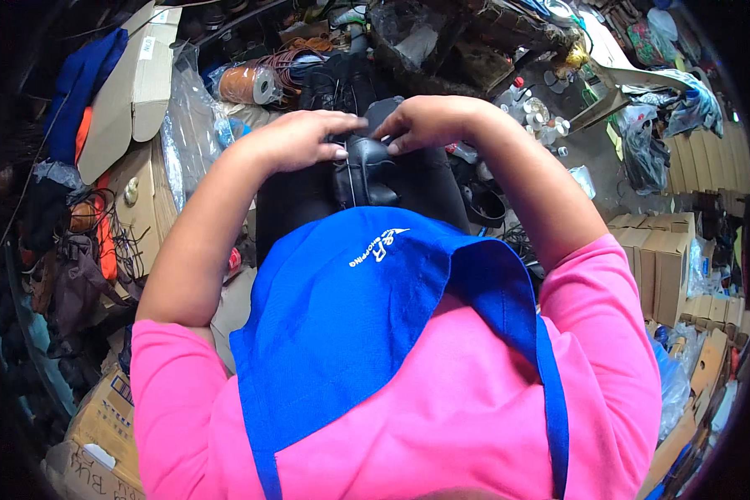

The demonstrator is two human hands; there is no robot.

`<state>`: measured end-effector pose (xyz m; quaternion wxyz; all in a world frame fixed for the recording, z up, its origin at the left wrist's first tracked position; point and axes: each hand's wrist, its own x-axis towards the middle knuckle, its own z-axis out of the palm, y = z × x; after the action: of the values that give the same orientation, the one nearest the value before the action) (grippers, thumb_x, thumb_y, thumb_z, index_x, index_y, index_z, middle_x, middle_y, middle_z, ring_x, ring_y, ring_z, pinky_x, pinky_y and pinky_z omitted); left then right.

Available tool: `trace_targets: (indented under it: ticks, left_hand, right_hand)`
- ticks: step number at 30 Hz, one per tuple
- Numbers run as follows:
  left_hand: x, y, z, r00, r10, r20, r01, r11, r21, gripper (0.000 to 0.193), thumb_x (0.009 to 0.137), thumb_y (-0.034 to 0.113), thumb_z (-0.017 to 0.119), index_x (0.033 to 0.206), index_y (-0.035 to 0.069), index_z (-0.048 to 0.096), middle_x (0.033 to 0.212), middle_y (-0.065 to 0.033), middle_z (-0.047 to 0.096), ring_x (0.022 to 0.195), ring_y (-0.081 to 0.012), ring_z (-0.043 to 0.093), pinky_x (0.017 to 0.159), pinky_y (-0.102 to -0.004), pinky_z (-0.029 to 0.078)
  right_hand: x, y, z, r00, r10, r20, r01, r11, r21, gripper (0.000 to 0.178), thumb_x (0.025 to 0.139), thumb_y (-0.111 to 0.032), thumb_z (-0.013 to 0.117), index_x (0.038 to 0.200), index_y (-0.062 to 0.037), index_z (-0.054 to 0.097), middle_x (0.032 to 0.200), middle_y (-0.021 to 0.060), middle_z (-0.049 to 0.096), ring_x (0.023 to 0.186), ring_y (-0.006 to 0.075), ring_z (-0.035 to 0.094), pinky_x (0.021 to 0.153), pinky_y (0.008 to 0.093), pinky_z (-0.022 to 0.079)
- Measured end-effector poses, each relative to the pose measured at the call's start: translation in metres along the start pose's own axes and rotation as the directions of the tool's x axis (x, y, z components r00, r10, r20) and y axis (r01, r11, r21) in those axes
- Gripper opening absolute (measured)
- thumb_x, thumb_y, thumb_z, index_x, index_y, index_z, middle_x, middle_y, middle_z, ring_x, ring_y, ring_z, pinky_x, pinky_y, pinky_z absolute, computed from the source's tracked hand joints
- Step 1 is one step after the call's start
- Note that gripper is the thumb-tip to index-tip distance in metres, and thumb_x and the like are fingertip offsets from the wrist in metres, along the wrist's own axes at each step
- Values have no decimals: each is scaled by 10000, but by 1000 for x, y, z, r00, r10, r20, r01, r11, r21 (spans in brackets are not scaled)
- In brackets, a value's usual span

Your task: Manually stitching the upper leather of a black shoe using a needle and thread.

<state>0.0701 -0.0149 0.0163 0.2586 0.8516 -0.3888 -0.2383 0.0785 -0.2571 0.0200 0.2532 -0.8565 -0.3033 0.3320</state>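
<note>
I'm watching the left hand reaching in with its thumb and fingers standing apart, beside the left edge of a glossy black leathery piece. That piece is lying on the lap, between the black-clad thighs. The right hand is bending its fingers down near the piece's upper right edge; from here I cannot tell whether it is gripping.

To my mind, handling this well means the left hand should be steadying the near edge with light fingertips while the right is working the far edge, neither creasing the material, and the thighs should be bracing it against slipping.

Among the containers, a cardboard box is standing at lower left, hiding its contents. Rightward, see-through bottles are clustering, one wearing a red cap. Farther over, a dark, crumpled plastic bag is sagging, and a brown carton is covering whatever it holds.
</note>
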Motion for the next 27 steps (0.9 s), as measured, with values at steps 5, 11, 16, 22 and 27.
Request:
trace_targets:
  ticks: [5, 11, 16, 22, 27]
  left_hand:
    - [18, -10, 10, 995, 90, -53, -96, 985, -140, 391, 671, 170, 772, 1028, 56, 658, 1015, -130, 652, 963, -277, 620, 854, -357, 476]
    - [20, -16, 35, 980, -45, -196, -50, 889, -456, 332, 637, 66, 766, 941, 28, 639, 895, -69, 610, 881, -181, 584, 809, -305, 464]
    - [17, -23, 41, 974, -91, -210, 0, 919, -395, 318, 648, 41, 753, 938, 10, 625, 912, -41, 585, 919, -144, 553, 828, -293, 446]
    - [18, -23, 36, 985, -88, -149, -16, 810, -587, 344, 663, 43, 744, 990, 20, 641, 963, -41, 607, 948, -144, 562, 875, -283, 441]
    - [15, -25, 33, 993, -60, -99, -12, 794, -608, 374, 675, 42, 739, 1036, 22, 644, 995, -45, 619, 960, -145, 568, 895, -285, 434]
  right_hand:
    - [1, -9, 21, 990, -23, -142, -1, 986, -167, 278, 692, -197, 738, 877, -25, 622, 784, 145, 622, 798, 307, 620, 679, 393, 476]
    - [-20, -7, 50, 862, -80, -501, 32, 994, -103, 369, 722, -95, 660, 1091, -94, 637, 951, 162, 575, 890, 339, 594, 769, 407, 479]
    - [-59, -11, 57, 856, 20, -517, -47, 998, -39, 356, 727, -63, 652, 1081, -100, 651, 950, 148, 589, 860, 321, 595, 783, 380, 475]
    - [-52, -18, 66, 774, -37, -633, -36, 994, -102, 129, 728, -174, 704, 832, -97, 703, 737, 81, 624, 726, 259, 618, 697, 359, 460]
    - [-43, -17, 63, 799, 10, -602, 8, 1000, 27, 130, 720, -179, 711, 827, -105, 712, 724, 101, 615, 673, 267, 618, 651, 363, 475]
